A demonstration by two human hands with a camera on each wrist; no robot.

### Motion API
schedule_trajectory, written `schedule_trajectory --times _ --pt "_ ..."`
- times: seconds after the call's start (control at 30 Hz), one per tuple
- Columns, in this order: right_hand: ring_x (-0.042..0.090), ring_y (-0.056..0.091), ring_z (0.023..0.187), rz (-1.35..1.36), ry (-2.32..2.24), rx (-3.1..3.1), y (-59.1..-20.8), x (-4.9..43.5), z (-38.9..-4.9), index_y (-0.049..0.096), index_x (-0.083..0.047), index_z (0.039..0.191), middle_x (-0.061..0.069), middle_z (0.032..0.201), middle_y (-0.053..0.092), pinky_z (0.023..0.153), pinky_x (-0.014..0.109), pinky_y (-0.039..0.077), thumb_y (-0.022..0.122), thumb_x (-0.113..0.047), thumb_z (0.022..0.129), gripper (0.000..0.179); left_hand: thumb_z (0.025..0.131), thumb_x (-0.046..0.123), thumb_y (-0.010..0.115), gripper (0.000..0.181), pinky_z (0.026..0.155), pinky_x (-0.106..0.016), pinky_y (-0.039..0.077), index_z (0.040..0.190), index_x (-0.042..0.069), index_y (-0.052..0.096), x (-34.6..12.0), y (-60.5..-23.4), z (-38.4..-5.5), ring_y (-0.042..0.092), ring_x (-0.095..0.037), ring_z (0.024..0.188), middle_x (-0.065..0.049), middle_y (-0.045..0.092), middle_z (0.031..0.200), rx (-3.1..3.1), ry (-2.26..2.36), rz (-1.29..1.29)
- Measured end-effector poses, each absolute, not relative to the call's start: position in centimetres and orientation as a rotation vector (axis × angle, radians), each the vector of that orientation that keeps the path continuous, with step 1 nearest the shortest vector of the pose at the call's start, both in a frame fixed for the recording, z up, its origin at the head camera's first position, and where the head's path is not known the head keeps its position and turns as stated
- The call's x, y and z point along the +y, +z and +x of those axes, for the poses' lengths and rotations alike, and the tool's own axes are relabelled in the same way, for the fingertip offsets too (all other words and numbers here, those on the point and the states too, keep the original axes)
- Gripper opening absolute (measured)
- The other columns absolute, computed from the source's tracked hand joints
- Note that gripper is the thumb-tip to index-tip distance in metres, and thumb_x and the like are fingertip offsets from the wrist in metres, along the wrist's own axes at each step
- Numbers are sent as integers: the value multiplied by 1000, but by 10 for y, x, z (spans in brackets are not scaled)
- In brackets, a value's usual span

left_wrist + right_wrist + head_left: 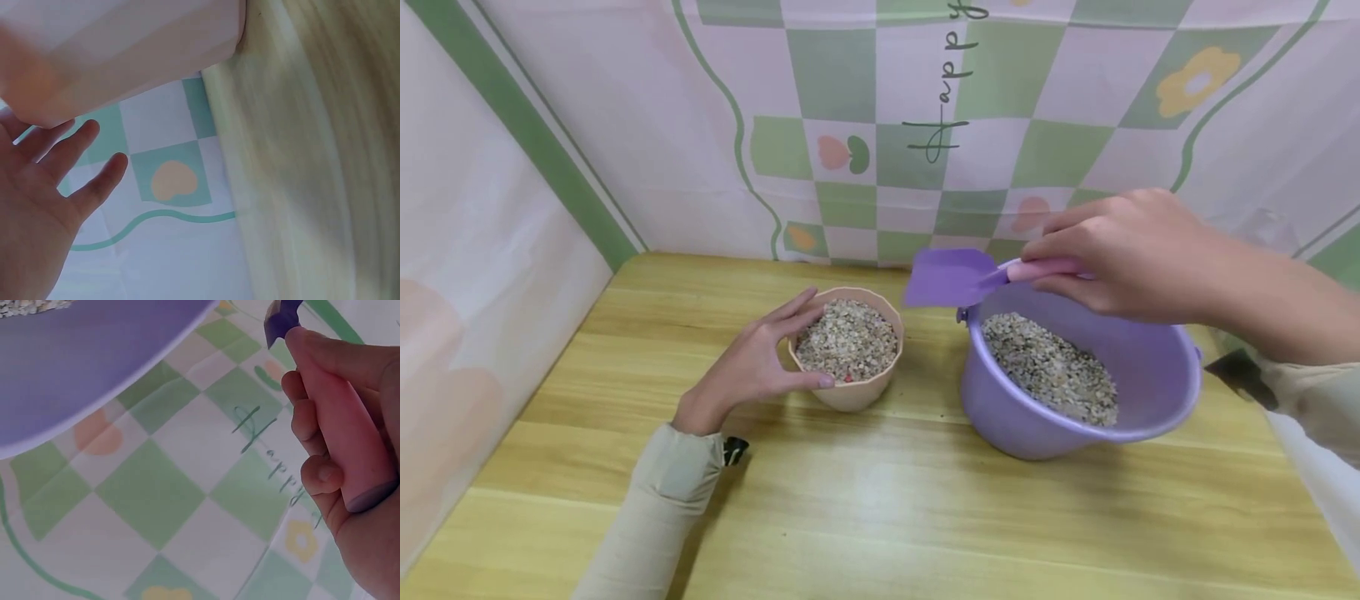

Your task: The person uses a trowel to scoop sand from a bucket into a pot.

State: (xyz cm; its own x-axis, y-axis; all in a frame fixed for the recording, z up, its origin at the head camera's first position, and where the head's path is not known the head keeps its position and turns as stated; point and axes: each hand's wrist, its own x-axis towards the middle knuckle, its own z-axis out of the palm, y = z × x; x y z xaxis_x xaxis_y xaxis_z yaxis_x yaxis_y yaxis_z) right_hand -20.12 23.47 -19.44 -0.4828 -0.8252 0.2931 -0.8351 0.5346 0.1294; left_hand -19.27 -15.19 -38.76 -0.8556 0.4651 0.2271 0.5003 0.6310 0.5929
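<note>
Your shovel (pixel 951 277) is held above the far edge of the bucket (pixel 1018 427), blade toward the pot (pixel 853 393); your right hand (pixel 1127 254) grips its pink handle. Your left hand (pixel 747 364) touches the pot, fingers spread around its side. Gravel (pixel 850 337) lies in both containers, which stand on the table (pixel 865 525).

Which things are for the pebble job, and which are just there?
For the job:
Purple shovel, held in the right fingers
Purple bucket
Tiny pebbles, in the bucket and the pot
Beige pot, with the left fingers at its rim

Just there:
Patterned sheet behind
Table underneath
</note>
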Motion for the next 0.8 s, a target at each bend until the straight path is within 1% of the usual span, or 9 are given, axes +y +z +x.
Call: schedule_trajectory --times 0.07,0.13,0.23,0.3,0.37,0.47,0.6,0.7,0.8 --pt "3 55 55 1372 75 -2443 -197 241 -200 77 -22 91 -16 75 64 41 25 37 78 -29 84 10 75 61 79 96 115 -56 28 150 12 44 -152 -386 -193 28 -30 146 6 20 163 -2798 -1051 -812" --pt "0 51 54 1368 102 -2428 -200 247 -198 79 -21 94 -16 74 62 41 23 35 75 -33 89 14 75 62 79 96 114 -57 30 151 16 44 -151 -384 -193 30 -32 145 3 23 163 -2804 -1059 -801" --pt "-2 48 54 1357 129 -2408 -204 255 -196 80 -17 95 -14 75 64 40 21 34 69 -42 93 27 77 63 77 92 111 -62 33 152 24 42 -150 -379 -195 33 -36 143 -5 29 161 -2804 -1052 -791" --pt "0 51 53 1349 135 -2399 -207 259 -193 80 -16 95 -10 77 68 40 20 34 66 -47 94 34 79 64 74 88 108 -65 34 152 27 43 -148 -376 -196 35 -40 142 -8 32 160 -2793 -1036 -796" --pt "3 55 54 1342 140 -2392 -210 263 -191 80 -16 94 -7 80 71 40 20 37 64 -49 94 37 83 65 68 82 108 -66 33 151 27 45 -145 -373 -197 36 -42 140 -12 36 158 -2764 -1002 -818" --pt "6 59 55 1329 151 -2388 -214 268 -187 81 -16 93 -3 83 74 42 19 39 62 -53 94 41 89 71 55 77 110 -63 32 149 23 49 -138 -368 -197 40 -42 138 -15 41 154 -2716 -951 -865" --pt "-2 48 52 1310 153 -2356 -218 274 -184 81 -16 90 -11 72 68 41 16 33 50 -61 97 55 91 78 38 81 113 -59 30 145 20 53 -124 -358 -196 41 -36 138 -16 45 151 -2672 -911 -929" --pt "-4 45 51 1304 172 -2333 -220 281 -182 81 -14 90 -9 70 67 41 13 33 41 -63 99 64 92 78 35 82 113 -56 32 144 17 55 -113 -350 -195 42 -34 139 -14 45 152 -2660 -920 -966" --pt "-3 50 53 1293 204 -2350 -221 289 -180 81 -12 93 -3 76 72 43 12 37 44 -63 99 63 92 77 37 81 113 -52 34 144 16 55 -103 -343 -195 42 -34 138 -11 43 153 -2663 -923 -994"
